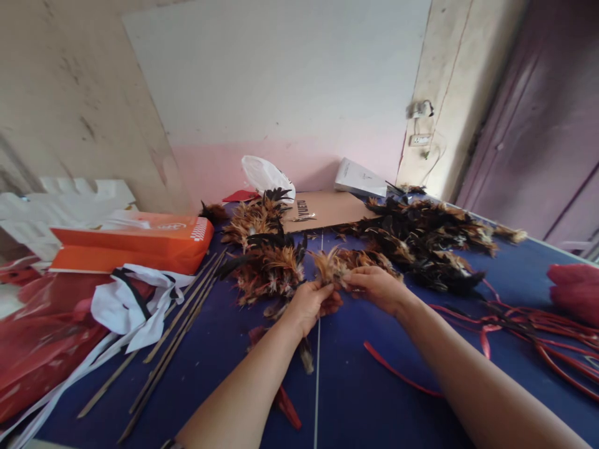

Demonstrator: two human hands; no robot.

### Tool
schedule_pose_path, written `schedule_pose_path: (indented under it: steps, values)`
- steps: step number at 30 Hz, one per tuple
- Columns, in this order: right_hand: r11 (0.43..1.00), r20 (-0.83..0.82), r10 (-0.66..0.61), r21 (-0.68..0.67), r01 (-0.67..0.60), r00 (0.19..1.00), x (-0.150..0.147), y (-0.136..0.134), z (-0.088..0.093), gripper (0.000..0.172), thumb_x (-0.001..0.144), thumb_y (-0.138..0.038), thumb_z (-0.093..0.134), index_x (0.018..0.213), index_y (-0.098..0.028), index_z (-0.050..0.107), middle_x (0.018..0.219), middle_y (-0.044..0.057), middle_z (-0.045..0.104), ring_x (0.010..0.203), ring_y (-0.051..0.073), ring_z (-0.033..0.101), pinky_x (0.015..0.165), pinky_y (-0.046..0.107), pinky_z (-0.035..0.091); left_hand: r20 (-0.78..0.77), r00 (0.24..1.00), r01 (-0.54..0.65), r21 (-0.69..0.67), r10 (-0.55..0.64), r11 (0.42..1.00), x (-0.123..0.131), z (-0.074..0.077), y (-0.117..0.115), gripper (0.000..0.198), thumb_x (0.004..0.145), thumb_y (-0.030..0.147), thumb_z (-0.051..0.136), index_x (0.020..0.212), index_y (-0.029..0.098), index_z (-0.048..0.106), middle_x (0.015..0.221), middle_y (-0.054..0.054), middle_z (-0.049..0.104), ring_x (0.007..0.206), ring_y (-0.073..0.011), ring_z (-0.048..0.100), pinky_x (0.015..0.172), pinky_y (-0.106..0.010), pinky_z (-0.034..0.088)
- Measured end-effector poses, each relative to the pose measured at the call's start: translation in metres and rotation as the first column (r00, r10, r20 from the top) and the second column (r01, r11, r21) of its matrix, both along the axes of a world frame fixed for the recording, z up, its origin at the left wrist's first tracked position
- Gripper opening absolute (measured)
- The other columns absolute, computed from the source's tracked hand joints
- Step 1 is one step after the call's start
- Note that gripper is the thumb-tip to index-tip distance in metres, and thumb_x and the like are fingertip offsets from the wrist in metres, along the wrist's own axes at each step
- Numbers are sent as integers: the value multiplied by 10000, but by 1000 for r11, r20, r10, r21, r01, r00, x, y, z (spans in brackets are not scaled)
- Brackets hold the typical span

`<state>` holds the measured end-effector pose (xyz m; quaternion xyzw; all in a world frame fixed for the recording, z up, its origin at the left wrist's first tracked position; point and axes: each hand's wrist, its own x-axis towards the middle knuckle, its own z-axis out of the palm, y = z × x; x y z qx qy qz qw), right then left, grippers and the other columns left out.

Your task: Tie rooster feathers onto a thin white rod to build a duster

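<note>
My left hand (309, 304) and my right hand (378, 288) meet over the middle of a blue table (355, 399). Both are closed on a small bunch of brown and orange feathers (333, 267), the left pinching its lower end, the right gripping it from the right side. Just left of my hands lies a heap of brown and black feathers (266, 265). A larger dark feather pile (428, 240) lies behind my right hand.
Several thin wooden sticks (175, 340) lie at the left. Beyond them are an orange bag (135, 242), white cloth (128, 302) and red plastic (42, 343). Red ribbon strips (538, 330) trail at the right. A cardboard sheet (322, 209) lies by the wall.
</note>
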<state>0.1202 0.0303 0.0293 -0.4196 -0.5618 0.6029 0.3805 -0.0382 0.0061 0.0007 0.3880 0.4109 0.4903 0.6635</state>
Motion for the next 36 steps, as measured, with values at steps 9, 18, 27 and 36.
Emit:
schedule_pose_path:
  steps: [9, 18, 27, 36]
  values:
    - [946, 284, -137, 322, 40, 949, -10, -6, -3, 155, 641, -300, 596, 677, -149, 602, 571, -32, 534, 536, 78, 461, 514, 194, 360, 169, 981, 111, -55, -101, 992, 3, 5, -5, 132, 779, 185, 550, 791, 82, 632, 677, -124, 670, 649, -173, 641, 635, -273, 482]
    - [889, 478, -234, 458, -13, 847, -8, -7, 2, 140, 637, -291, 572, 602, -157, 593, 555, -31, 524, 543, 88, 446, 491, 192, 327, 110, 993, 46, -22, -43, 999, 3, 2, -2, 89, 733, 139, 598, 662, 86, 600, 573, -28, 581, 514, -101, 569, 571, -240, 481]
    - [946, 424, -142, 324, -3, 895, -4, -6, 6, 268, 630, -391, 610, 690, -130, 628, 526, -25, 503, 460, 66, 394, 426, 189, 300, -73, 997, -6, 146, 17, 989, 3, 3, -2, 223, 661, 298, 662, 570, 113, 577, 538, -9, 564, 466, -92, 533, 544, -238, 461]
    - [912, 456, -221, 410, 17, 862, -13, -10, 7, 216, 636, -357, 592, 593, -147, 559, 469, -33, 495, 434, 76, 404, 414, 199, 299, -237, 971, 97, 273, -31, 957, 10, -6, -3, 243, 692, 321, 607, 552, 125, 576, 500, -6, 553, 447, -100, 515, 510, -237, 428]
